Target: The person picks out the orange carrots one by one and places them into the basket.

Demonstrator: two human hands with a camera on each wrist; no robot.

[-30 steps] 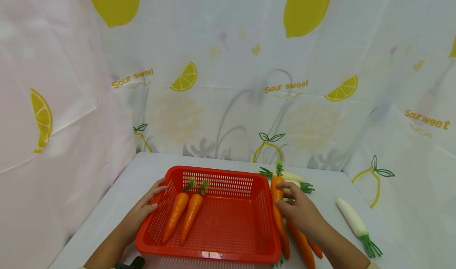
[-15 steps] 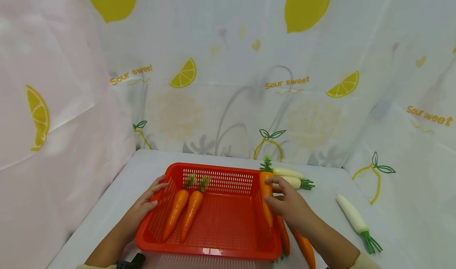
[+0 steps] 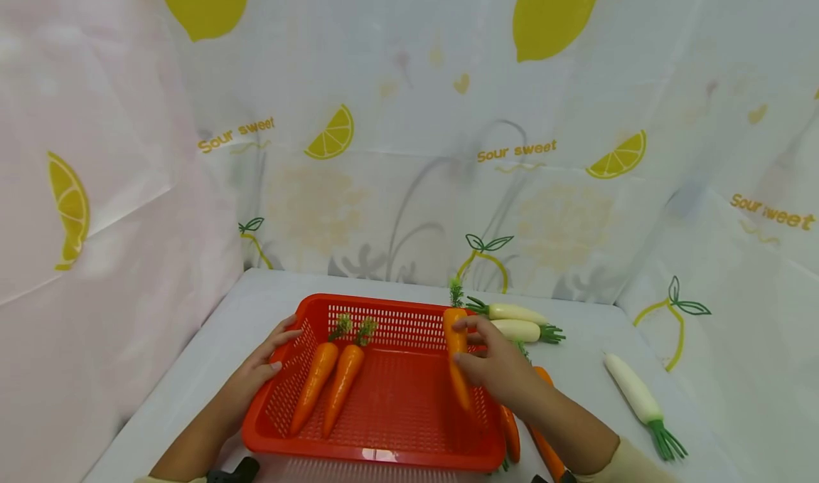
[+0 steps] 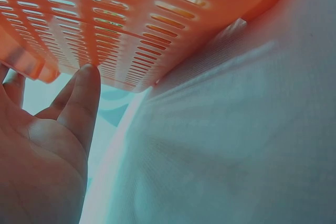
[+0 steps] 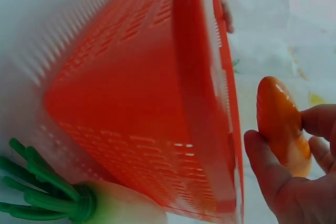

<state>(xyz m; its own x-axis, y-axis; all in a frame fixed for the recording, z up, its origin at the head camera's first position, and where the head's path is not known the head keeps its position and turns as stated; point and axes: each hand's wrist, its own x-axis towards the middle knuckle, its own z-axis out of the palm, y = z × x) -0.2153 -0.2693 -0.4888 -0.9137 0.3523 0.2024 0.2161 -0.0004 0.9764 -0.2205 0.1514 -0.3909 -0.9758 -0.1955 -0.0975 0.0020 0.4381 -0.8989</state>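
White cloth covers the counter (image 3: 243, 305), and at its left the left hand (image 3: 256, 373) rests with straight fingers against the outer left wall of the red basket (image 3: 384, 454); the left wrist view shows a fingertip touching the slotted wall, the grip relaxed and grasping nothing. Inside the basket, toward its left, two carrots (image 3: 329, 383) lie side by side, green tops pointing to the far wall. Further right, the right hand (image 3: 495, 365) pinches a third carrot (image 3: 456, 355) between thumb and fingers, held above the basket's right part, just inside the right wall, its top pointing away from the person. More carrots (image 3: 512, 433) lie on the counter beside the basket's right wall, under the forearm. Two white radishes (image 3: 521, 323) lie beyond the hand, and another white radish (image 3: 633, 390) lies well apart at far right
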